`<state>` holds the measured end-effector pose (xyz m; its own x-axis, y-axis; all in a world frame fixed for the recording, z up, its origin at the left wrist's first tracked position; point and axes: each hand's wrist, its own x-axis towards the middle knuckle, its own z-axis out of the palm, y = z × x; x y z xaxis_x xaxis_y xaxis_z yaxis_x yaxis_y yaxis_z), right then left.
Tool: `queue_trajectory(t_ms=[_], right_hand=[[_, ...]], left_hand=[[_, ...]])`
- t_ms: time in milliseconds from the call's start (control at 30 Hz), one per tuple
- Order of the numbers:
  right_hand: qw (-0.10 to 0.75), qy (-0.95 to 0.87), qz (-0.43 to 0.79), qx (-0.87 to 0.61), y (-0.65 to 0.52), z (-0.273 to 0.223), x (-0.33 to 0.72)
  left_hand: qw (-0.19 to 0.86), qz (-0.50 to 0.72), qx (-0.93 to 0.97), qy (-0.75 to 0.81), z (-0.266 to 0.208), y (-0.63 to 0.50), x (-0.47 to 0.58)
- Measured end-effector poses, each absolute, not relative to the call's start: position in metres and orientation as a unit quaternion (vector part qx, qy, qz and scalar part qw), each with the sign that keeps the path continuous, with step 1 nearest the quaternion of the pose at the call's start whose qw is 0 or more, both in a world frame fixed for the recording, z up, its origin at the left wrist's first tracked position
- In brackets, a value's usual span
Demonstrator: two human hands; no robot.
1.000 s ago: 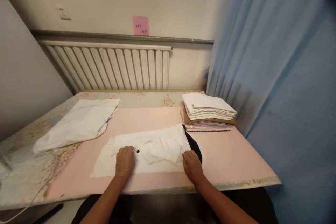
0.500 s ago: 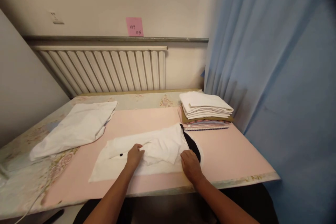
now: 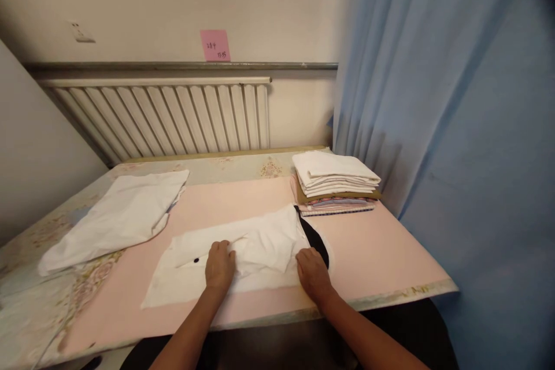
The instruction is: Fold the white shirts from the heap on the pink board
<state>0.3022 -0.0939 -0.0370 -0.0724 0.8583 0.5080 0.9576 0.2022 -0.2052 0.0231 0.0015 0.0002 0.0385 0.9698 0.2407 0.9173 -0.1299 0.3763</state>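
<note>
Grip: white garment [image 3: 264,248] touched by left hand [image 3: 220,266] and right hand [image 3: 312,273]; whether pinched cannot be told.
Garment place: laid at near side on pink cloth [image 3: 373,254].
Creasing risk: could be caused by uneven pulling.

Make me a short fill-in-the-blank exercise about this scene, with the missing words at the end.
1. The white garment lies on a sheet colored ____.
2. Of the left grip and right grip, the ____ one is nearer the folded stack.
3. The curved section beyond the right grip is ____.
4. The curtain is ____.

Missing words: pink; right; black; blue.
</note>
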Motion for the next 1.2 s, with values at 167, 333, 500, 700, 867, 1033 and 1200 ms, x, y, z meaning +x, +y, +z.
queue_trajectory(t_ms=[167,333,500,700,867,1033,1200], right_hand=[[0.276,-0.725,-0.092,-0.624,-0.094,-0.035,0.302],[0.291,-0.714,-0.076,-0.632,-0.095,-0.036,0.303],[0.342,-0.701,-0.104,-0.617,-0.096,-0.044,0.305],[0.297,-0.781,-0.123,-0.535,-0.095,-0.035,0.288],[0.268,-0.837,-0.05,-0.474,-0.082,-0.024,0.275],[0.347,-0.726,0.176,-0.567,-0.048,0.011,0.275],[0.379,-0.668,0.205,-0.606,-0.004,0.054,0.277]], left_hand=[[0.035,0.242,0.785,0.57,-0.006,-0.014,0.036],[0.026,0.251,0.811,0.528,-0.036,-0.026,0.036],[-0.02,0.254,0.822,0.509,-0.054,-0.027,0.032],[-0.06,0.256,0.827,0.497,-0.059,-0.024,0.032],[-0.062,0.256,0.825,0.501,-0.059,-0.025,0.032],[-0.068,0.249,0.825,0.503,-0.059,-0.025,0.032],[-0.066,0.247,0.824,0.507,-0.057,-0.026,0.032]])
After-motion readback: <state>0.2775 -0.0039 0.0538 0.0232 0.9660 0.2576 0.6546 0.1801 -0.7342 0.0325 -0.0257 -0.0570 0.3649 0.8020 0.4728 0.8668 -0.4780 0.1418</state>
